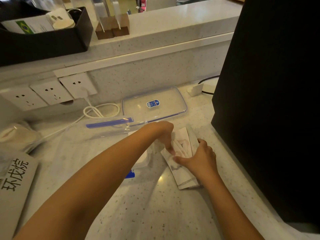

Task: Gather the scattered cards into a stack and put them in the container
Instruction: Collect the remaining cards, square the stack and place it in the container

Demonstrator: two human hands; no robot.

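Several white cards (183,172) with faint pink and grey prints lie overlapping on the speckled counter, right of centre. My left hand (165,135) reaches across and presses its fingertips down on the cards' near-left side. My right hand (199,158) rests on the cards from the right, thumb and fingers spread along their edges. A clear plastic container (110,130) with blue clasps sits just left of the cards, partly hidden by my left forearm. Its clear lid (180,108) with a blue sticker lies farther back.
A big black block (270,101) stands at the right, close to the cards. A white cable (100,111) loops from wall sockets (50,92) at the left. A plastic-wrapped item (17,137) and a sheet with printed characters (15,181) lie at the left edge.
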